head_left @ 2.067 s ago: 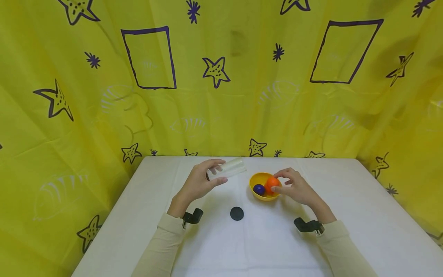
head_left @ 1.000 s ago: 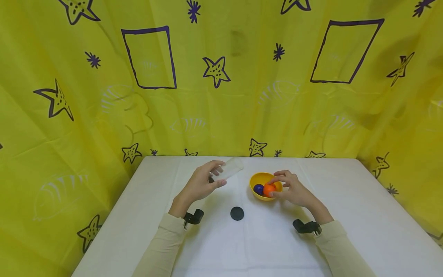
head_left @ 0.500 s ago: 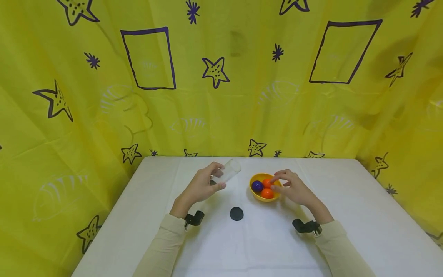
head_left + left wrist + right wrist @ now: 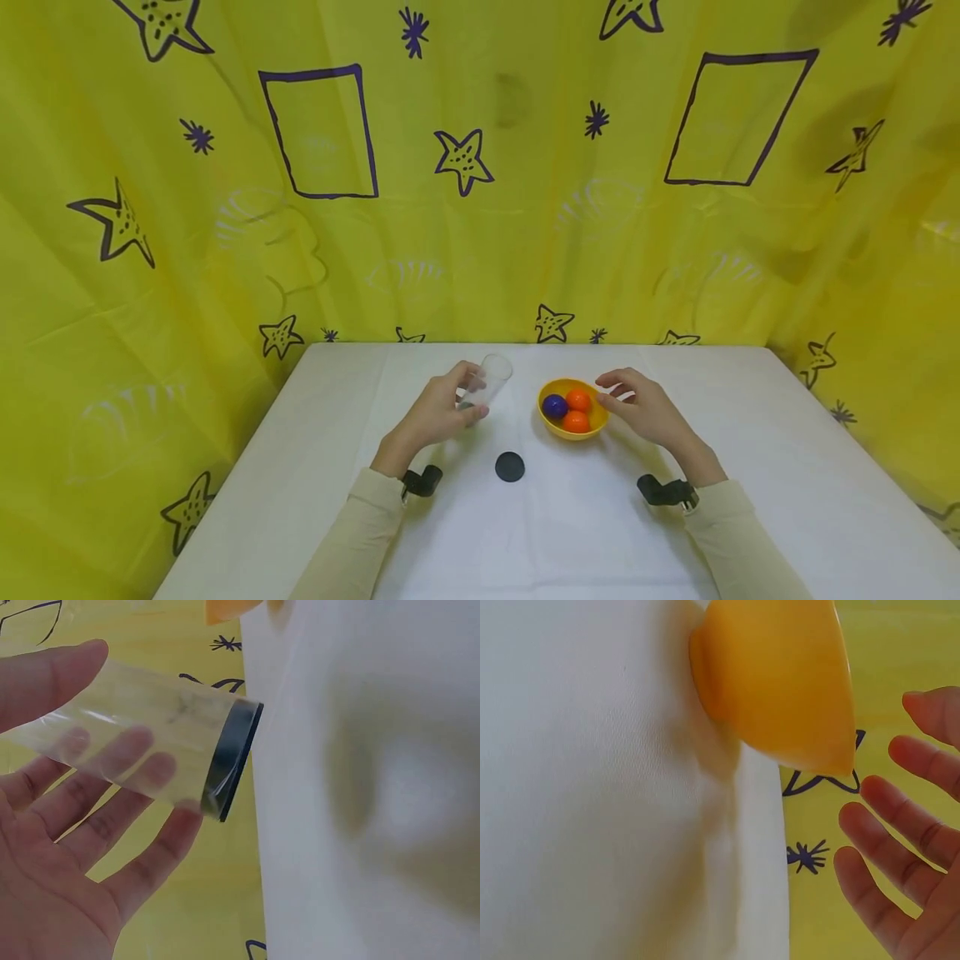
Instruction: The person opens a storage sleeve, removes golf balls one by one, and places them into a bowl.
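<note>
item: clear tube (image 4: pixel 486 382), dark-capped at its lower end, held tilted above the bench (image 4: pixel 750 467) in my left hand (image 4: pixel 435 414), grip curled round its lower half; right hand (image 4: pixel 647 410) lay open and empty just beside the yellow bowl (image 4: pixel 592 431) of two orange balls (image 4: pixel 577 411) and one purple ball (image 4: pixel 554 406). risk, as i judged it: the smooth tube, held by so light a grip, could slip and drop on the bench near the black lid (image 4: pixel 510 466). the right hand sat close enough that a careless nudge could tip the bowl and roll the balls off.

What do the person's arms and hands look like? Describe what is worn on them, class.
Both arms wear long cream fabric sleeves reaching the wrists. A small black camera mount sits at each wrist, under the forearm. The left hand and right hand are bare: no gloves or rings visible.
</note>
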Demonstrator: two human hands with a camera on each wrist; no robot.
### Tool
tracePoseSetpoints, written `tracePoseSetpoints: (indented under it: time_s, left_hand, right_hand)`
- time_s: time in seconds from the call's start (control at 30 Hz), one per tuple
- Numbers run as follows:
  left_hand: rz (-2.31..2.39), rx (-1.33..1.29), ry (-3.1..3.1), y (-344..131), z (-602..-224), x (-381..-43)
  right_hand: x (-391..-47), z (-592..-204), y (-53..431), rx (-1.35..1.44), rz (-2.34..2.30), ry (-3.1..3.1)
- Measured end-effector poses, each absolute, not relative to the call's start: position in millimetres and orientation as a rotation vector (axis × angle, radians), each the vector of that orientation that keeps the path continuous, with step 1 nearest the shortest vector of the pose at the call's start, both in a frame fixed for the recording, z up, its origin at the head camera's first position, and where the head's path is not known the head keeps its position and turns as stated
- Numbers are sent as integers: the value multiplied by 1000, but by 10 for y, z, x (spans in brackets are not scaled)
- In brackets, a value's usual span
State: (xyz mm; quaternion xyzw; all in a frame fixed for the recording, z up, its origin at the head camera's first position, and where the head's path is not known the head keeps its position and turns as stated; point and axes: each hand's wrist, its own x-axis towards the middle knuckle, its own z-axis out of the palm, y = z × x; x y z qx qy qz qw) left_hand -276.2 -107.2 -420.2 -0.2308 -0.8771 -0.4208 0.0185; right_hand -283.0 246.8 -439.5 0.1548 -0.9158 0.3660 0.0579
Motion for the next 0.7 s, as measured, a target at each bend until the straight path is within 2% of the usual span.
tracePoseSetpoints:
  time_s: [0.37,0.7]
  left_hand:
    - [-1352,-692,-2738,-1027,-4391,-2824]
    - [-1431,-645,-2747,-1054,-4520,-2870]
  right_hand:
    - [-2850,-4390,2619,438,970,-2755]
    - [-2822,-4276,2742,368,1025,-2764]
